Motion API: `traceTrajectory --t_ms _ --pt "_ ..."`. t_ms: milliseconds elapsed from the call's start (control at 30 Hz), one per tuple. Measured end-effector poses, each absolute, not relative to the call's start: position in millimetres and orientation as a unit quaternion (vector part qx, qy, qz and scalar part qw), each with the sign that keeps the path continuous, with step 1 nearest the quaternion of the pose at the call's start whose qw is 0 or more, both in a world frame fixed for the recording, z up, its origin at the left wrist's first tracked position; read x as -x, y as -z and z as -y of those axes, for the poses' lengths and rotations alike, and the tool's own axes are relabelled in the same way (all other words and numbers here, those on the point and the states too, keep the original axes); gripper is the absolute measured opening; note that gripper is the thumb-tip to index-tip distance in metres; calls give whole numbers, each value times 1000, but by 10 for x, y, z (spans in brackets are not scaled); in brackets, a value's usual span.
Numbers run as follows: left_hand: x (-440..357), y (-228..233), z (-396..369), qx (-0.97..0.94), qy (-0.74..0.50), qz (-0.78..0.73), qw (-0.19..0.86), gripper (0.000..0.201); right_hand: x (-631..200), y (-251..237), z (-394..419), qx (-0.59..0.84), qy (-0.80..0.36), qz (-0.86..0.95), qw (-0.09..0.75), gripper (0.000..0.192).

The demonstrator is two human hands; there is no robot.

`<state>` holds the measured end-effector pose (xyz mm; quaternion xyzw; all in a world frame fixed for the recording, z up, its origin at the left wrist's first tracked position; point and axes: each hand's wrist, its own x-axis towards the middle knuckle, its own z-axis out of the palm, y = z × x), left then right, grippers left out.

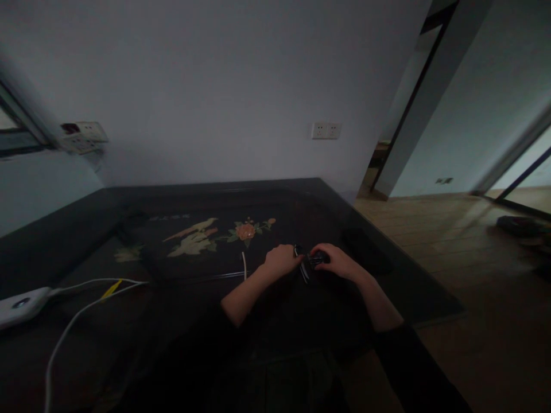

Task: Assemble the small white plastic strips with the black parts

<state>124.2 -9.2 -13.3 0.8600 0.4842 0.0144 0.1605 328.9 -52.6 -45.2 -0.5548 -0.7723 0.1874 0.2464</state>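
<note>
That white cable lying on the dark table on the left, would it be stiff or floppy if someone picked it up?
Probably floppy: the white cable lies in loose curves across the dark table. It looks thin, so likely light. It runs into a white device, which might drag along if the cable were pulled.
</note>
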Motion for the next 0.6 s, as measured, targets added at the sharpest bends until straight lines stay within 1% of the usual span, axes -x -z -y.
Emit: traceTrajectory --t_ms 133,233,300,433,500,600 --pt "-806 -5 121 -864 -28 -486 131 41 -3291 462 523 548 -189 776 248 34" --pt "-353 -41 125 -837 -14 -541 73 40 -3304 474 506 545 -188 774 262 31" --pt "-93 -13 132 -817 7 -573 55 39 -3318 484 495 554 -185 764 276 28" --pt "127 100 205 -818 47 -565 98 42 -3334 487 493 569 -182 746 294 23" --pt "99 138 259 -824 40 -556 104 43 -3327 476 503 569 -178 746 298 21" --pt "11 157 309 -820 42 -563 97 38 -3308 460 515 567 -173 745 305 19"
